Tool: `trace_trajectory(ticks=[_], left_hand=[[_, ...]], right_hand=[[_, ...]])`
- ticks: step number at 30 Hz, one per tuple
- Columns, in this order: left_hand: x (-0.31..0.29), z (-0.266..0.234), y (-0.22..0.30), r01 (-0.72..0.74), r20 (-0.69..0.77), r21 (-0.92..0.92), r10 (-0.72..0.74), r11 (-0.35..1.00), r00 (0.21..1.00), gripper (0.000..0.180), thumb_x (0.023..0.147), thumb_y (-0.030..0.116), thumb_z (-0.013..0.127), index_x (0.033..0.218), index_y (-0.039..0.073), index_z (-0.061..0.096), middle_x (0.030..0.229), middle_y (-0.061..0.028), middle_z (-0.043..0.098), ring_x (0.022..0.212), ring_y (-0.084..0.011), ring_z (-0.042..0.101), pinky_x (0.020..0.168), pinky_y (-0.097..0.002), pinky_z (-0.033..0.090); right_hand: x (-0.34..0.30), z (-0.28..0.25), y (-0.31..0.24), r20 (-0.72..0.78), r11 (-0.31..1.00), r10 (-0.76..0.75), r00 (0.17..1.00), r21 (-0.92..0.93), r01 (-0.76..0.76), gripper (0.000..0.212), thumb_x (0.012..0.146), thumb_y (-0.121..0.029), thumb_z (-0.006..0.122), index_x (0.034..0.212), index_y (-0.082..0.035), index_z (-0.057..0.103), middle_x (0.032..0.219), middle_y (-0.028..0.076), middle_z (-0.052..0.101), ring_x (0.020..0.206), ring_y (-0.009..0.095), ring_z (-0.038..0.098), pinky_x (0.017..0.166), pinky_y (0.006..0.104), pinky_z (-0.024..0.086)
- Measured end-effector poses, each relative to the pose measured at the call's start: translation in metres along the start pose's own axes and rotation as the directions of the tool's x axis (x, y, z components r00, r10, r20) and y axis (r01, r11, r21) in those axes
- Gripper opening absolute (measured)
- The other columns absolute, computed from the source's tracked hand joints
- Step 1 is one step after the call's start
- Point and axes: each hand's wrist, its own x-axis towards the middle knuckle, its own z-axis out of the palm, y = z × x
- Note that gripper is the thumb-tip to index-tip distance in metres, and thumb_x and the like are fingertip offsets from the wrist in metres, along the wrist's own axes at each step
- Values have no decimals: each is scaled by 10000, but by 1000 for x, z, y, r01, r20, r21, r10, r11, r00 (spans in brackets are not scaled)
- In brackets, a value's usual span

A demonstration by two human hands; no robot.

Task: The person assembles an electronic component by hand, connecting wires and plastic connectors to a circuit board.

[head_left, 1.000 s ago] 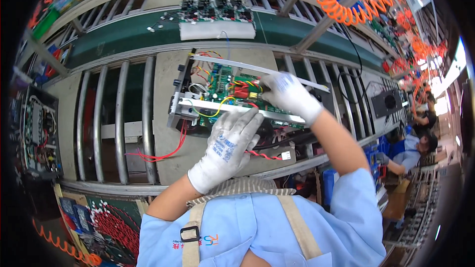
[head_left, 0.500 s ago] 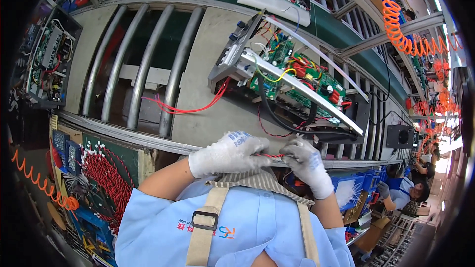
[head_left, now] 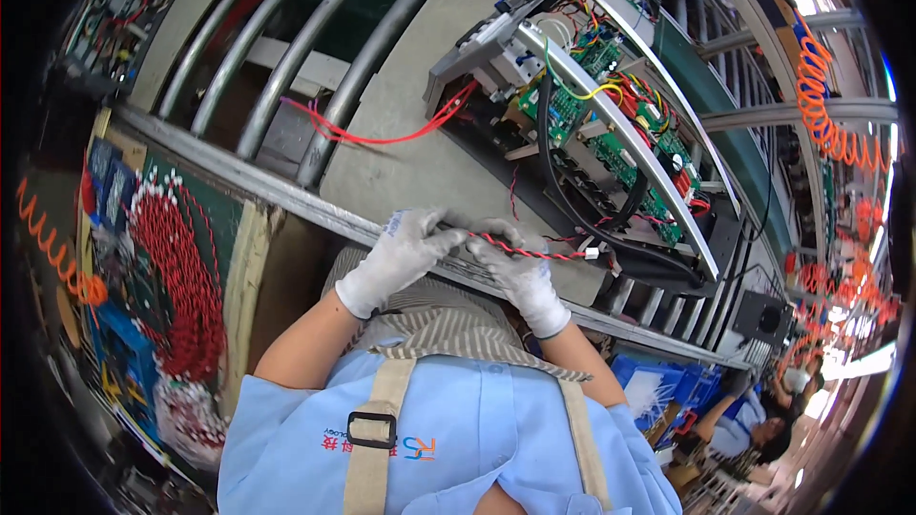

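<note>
Both my hands wear pale gloves and are close together over the near rail of the roller line. My left hand (head_left: 408,250) pinches one end of a twisted red-and-black cable (head_left: 534,253). My right hand (head_left: 520,278) has its fingers closed on the same cable; just past them it runs on to the right and ends in a small white connector (head_left: 592,254). Beyond my hands stands an open electronics chassis (head_left: 611,148) with green circuit boards and a black cable along its near side. Red wires (head_left: 396,138) hang from its left end over the grey board.
Bare metal rollers (head_left: 310,57) lie left of the chassis. A bundle of red twisted cables (head_left: 181,296) hangs at the lower left beside an orange coiled hose (head_left: 62,257). Blue bins (head_left: 668,380) stand at the lower right, with a co-worker (head_left: 739,424) beyond.
My view has turned, so the chassis appears tilted and farther right. My hands have shifted left and closer together. The cable's white connector now shows beyond my right fingers.
</note>
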Motion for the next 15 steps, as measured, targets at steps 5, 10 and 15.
trace_trajectory(ticks=[5,10,15], left_hand=[[-11,19,-20,-91,-265,230,152,969,952,238,913,135,611,1077,-28,669,978,-238,687,956,-377,671,803,-407,515],[17,4,-61,-181,-339,-41,157,983,928,301,918,111,612,1201,6,624,1059,-224,682,941,-343,677,809,-384,527],[32,-24,-112,-146,-129,312,194,939,973,361,905,82,620,1259,15,597,1079,-157,698,993,-277,686,869,-371,533]], right_hand=[[29,-1,-14,270,770,-314,910,-488,410,155,862,-205,693,943,-73,687,829,134,677,793,339,653,743,396,509],[66,19,-3,186,709,-373,909,-575,409,137,865,-194,671,951,-91,700,856,126,690,824,311,681,705,383,544],[115,-36,24,-265,680,-572,776,-682,268,174,928,-169,651,1018,-32,712,810,86,700,751,167,677,680,283,532]])
